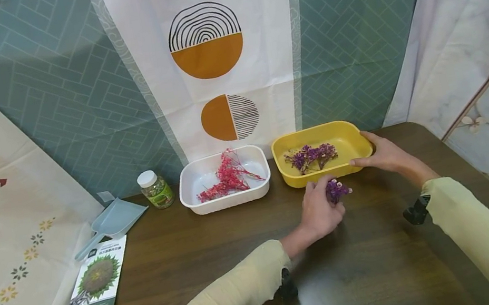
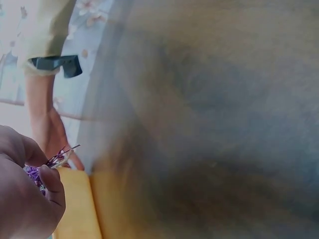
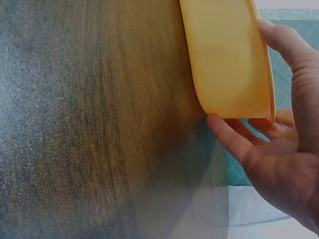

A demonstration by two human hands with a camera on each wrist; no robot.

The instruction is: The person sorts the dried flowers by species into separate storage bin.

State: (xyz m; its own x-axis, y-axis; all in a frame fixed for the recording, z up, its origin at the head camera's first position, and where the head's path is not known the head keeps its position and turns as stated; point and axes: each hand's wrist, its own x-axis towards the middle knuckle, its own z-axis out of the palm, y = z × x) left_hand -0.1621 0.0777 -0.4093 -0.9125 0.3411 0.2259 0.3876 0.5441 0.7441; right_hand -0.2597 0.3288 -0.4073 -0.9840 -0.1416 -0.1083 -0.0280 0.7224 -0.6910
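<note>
My left hand [image 1: 318,210] pinches a small sprig of purple dried flowers [image 1: 337,190] just in front of the yellow tray [image 1: 345,139]. In the left wrist view its thin stems poke out between thumb and finger, while the curled hand [image 2: 22,194] covers most of the blooms. At the tray's right end, my right hand [image 1: 386,154] grips the corner. The right wrist view shows the thumb on the rim and the other fingers [image 3: 234,139] against the end wall of the tray [image 3: 229,59]. More purple dried flowers [image 1: 319,154] lie inside the tray.
Left of the yellow tray stands a white tray [image 1: 229,205] holding pinkish-red dried flowers [image 1: 229,179]. Farther left are a white-capped jar [image 1: 156,190], a light blue dustpan [image 1: 115,218] and a sunflower seed packet [image 1: 96,280]. A patterned cloth [image 1: 224,86] hangs behind the wooden table [image 1: 186,268].
</note>
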